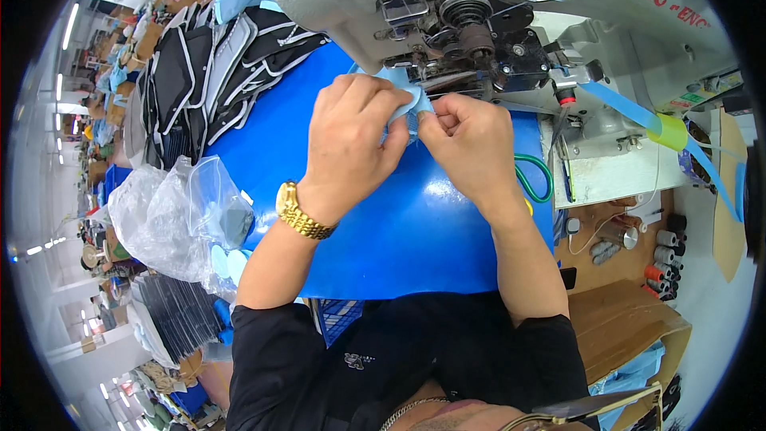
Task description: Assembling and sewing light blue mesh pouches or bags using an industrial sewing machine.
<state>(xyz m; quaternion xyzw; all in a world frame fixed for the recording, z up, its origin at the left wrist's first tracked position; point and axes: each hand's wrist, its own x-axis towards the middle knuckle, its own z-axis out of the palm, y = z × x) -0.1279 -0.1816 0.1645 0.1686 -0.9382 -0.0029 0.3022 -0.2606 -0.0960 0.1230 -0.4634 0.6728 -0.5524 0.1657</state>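
left hand (351,134) and right hand (472,144) both pinching light-blue fabric (416,100), right by the sewing machine (487,48), blue worktop (399,231) below

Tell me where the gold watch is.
In the head view, the watch is left of centre, worn just below the left hand holding the blue cloth, right of the clear bags.

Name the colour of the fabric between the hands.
The fabric is light blue, showing best in the head view.
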